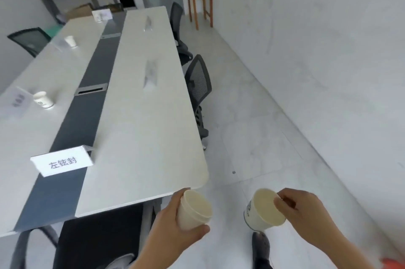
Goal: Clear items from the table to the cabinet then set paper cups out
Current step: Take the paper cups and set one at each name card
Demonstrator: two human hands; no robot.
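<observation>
Table (142, 141): both cups are held off it, just past its near corner; name card (62, 162) stands close by, and a careless reach could topple it. Left hand (171, 225) wraps one paper cup (192, 209), fingers curled round its wall; right hand (306, 209) only pinches the rim of the second cup (263, 214), which is tilted; it may slip or crumple.

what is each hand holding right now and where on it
The left hand grips a paper cup around its side wall, thumb under its base. The right hand pinches a second paper cup at its rim.
</observation>
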